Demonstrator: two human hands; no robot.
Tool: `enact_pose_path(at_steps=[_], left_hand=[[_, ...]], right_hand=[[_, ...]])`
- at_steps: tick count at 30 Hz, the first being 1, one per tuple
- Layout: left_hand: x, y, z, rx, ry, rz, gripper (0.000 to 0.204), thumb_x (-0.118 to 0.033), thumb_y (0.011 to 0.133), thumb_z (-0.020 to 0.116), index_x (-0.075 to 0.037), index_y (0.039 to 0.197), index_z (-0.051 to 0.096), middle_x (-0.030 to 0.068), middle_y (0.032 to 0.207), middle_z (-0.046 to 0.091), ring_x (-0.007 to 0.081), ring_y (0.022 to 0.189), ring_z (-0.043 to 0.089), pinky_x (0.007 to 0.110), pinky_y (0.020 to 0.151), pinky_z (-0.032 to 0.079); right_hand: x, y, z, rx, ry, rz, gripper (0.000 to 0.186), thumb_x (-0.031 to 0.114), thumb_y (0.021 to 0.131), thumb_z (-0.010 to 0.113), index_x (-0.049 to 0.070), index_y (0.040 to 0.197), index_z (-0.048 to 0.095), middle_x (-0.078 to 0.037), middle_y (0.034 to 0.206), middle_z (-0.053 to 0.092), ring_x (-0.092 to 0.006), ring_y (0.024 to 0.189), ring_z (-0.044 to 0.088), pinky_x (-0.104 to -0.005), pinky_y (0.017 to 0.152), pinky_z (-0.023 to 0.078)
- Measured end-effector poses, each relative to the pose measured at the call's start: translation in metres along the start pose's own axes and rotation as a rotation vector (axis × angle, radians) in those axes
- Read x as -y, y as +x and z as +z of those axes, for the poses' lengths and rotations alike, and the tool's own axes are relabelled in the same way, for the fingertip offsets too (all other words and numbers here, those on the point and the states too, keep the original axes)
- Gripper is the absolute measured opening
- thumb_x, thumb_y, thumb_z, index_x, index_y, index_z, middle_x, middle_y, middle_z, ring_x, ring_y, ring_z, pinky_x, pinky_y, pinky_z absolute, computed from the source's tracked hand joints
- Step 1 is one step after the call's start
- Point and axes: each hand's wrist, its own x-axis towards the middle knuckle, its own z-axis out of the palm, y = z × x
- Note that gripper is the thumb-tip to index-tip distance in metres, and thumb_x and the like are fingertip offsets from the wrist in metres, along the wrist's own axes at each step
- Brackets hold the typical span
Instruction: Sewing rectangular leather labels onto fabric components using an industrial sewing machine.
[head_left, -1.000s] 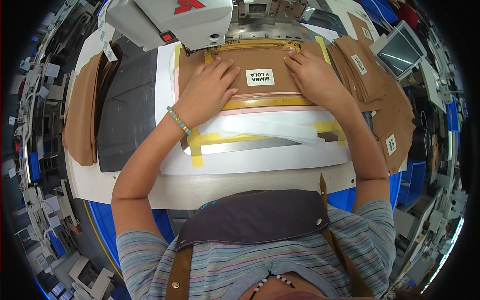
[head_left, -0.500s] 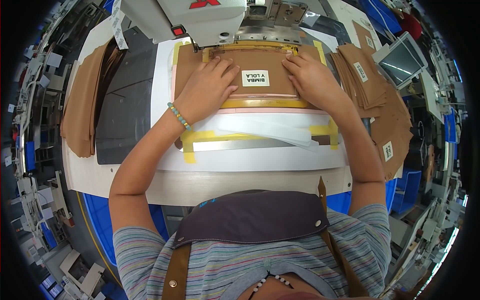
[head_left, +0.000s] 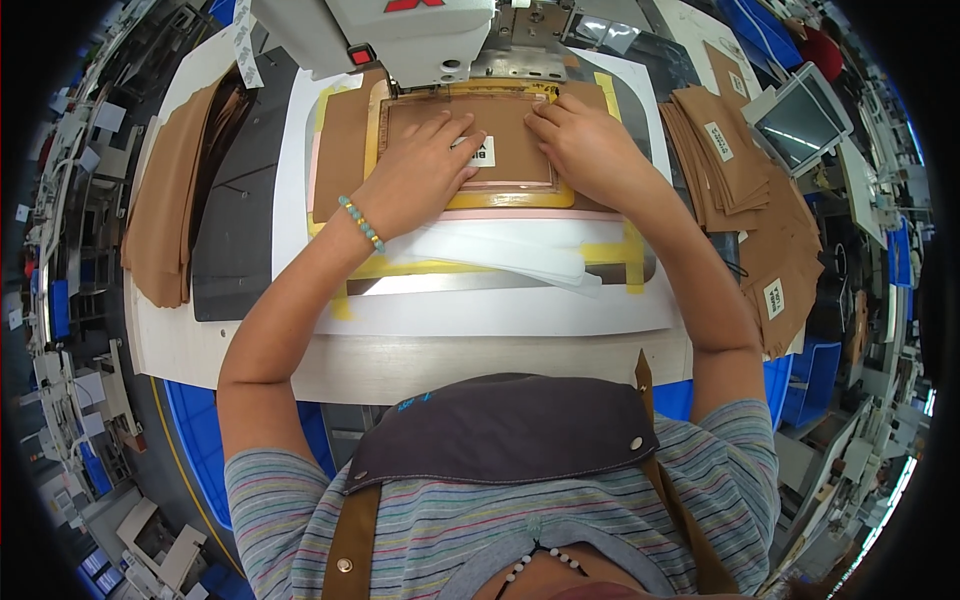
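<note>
- Left hand: spread flat on the brown panel, partly covering its white label.
- Right hand: fingers bent at the yellow frame; grip, cannot tell.
- Bodyward of both hands: white strips.
- Beyond the left fingertips: sewing-machine head.
- Well right: fanned brown pieces.

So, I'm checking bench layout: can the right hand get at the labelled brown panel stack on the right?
Probably yes, once off the yellow rectangular frame: nothing tall seems to stand between the right hand and the panel stack.
</note>
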Motion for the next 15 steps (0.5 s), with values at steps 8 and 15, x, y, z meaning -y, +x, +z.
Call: enact_pose_path(at_steps=[8, 15], left_hand=[[0.002, 0.0, 0.0, 0.011, -0.037, -0.007, 0.044, -0.022, 0.107, 0.059, -0.004, 0.147, 0.057, 0.0186, 0.154, 0.055, 0.041, 0.143, 0.051, 0.048, 0.116, 0.045], [0.006, -0.001, 0.004, -0.023, -0.04, 0.009, 0.043, -0.023, 0.108, 0.058, 0.0, 0.145, 0.058, 0.0189, 0.154, 0.055, 0.0396, 0.143, 0.051, 0.046, 0.118, 0.044]], right_hand=[[0.02, 0.023, 0.009, 0.105, -0.043, 0.025, 0.037, 0.014, 0.088, 0.071, 0.002, 0.122, 0.072, -0.009, 0.125, 0.073, -0.0254, 0.114, 0.065, -0.0381, 0.094, 0.055], [0.036, 0.039, 0.012, 0.151, -0.128, 0.02, 0.036, 0.015, 0.088, 0.069, 0.004, 0.123, 0.072, -0.006, 0.123, 0.074, -0.0237, 0.116, 0.065, -0.0381, 0.09, 0.051]])
